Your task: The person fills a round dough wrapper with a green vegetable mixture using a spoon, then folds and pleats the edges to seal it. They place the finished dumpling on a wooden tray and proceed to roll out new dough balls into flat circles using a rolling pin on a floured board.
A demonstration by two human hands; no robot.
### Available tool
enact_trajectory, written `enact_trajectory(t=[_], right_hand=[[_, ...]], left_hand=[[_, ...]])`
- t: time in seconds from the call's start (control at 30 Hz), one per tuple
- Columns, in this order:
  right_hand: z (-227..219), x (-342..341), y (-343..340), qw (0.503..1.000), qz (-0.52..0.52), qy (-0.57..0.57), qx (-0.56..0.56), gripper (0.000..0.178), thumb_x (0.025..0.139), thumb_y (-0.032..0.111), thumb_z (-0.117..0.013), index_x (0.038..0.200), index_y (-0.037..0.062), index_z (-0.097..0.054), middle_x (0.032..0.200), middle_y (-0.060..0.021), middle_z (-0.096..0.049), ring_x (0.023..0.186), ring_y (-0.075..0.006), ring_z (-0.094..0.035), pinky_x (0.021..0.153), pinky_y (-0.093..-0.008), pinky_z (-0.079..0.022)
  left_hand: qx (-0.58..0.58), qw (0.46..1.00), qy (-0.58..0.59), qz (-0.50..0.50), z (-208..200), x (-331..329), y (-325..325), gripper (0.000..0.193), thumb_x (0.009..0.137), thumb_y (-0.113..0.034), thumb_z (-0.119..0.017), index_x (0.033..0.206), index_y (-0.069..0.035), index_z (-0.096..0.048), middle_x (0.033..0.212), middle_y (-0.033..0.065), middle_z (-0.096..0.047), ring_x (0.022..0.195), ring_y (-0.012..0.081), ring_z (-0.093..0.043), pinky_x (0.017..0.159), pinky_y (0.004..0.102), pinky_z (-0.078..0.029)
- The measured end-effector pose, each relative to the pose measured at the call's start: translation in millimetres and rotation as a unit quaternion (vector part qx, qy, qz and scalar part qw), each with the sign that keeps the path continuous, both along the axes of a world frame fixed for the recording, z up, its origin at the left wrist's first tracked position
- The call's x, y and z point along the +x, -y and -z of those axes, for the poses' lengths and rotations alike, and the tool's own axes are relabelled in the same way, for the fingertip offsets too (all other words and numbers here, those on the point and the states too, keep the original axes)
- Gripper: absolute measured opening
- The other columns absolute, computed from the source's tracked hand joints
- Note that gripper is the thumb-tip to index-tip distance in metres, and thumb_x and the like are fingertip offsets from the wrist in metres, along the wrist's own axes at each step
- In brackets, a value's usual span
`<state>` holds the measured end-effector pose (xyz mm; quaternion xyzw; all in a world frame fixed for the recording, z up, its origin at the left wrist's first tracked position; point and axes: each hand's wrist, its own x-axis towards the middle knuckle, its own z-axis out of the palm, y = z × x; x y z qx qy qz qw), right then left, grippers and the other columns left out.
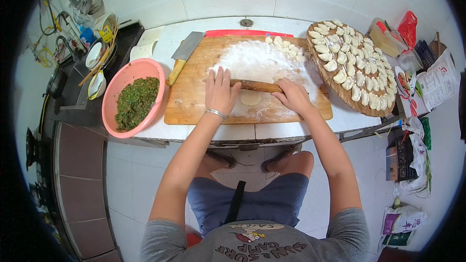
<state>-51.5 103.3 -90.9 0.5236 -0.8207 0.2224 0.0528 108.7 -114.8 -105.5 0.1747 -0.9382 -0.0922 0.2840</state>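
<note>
A wooden rolling pin point(257, 85) lies across the floured wooden board point(187, 102), at the far edge of a small round dough wrapper point(250, 97). My left hand point(221, 92) rests over the pin's left end, its fingers stretched out flat past it. Around the right end, my right hand point(293, 96) is closed, with the thumb on the near side. White flour point(250, 58) covers the board's middle. Small dough pieces point(286, 47) sit in a cluster at its far right. A cleaver point(187, 51) with a wooden handle lies over the board's left edge.
Left of the board stands a pink basin point(108, 94) of chopped green filling point(137, 103). To the right, a round wooden board point(383, 111) carries many shaped dumplings point(359, 63). Bowls with chopsticks point(104, 56) stand by the sink at far left. Red scissors point(412, 106) lie far right.
</note>
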Motion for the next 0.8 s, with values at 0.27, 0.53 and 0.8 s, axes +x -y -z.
enact_trajectory(t=[0.27,0.53,0.8], right_hand=[[-1,2,-17,0.99,0.096,0.092,-0.045,0.033,0.088,0.033,-0.063,0.105,0.0047,-0.063,0.097,-0.0138,-0.063,0.092,-0.0341,-0.062,0.075,-0.0424,-0.049],[6,-7,-42,0.989,0.098,0.078,-0.072,0.033,0.088,0.033,-0.064,0.106,0.0053,-0.062,0.098,-0.0136,-0.064,0.088,-0.0352,-0.062,0.075,-0.0417,-0.049],[3,13,-40,1.0,0.0,0.019,-0.018,0.03,0.085,0.029,-0.067,0.105,0.0069,-0.061,0.1,-0.0117,-0.062,0.09,-0.0329,-0.061,0.071,-0.0405,-0.05]], left_hand=[[0.06,0.993,0.093,0.035,-15,-13,-58,0.033,0.083,-0.025,-0.065,0.107,-0.002,-0.063,0.103,0.0153,-0.057,0.092,0.0338,-0.055,0.081,0.0436,-0.047],[-0.019,0.965,0.051,0.257,13,-14,-28,0.041,0.081,-0.017,-0.063,0.121,-0.007,-0.061,0.129,0.0186,-0.053,0.116,0.0378,-0.051,0.098,0.0445,-0.043],[-0.022,0.993,0.022,0.111,-1,39,-3,0.051,0.093,-0.029,-0.054,0.137,-0.005,-0.048,0.145,0.0203,-0.04,0.133,0.0408,-0.036,0.111,0.0482,-0.029]])
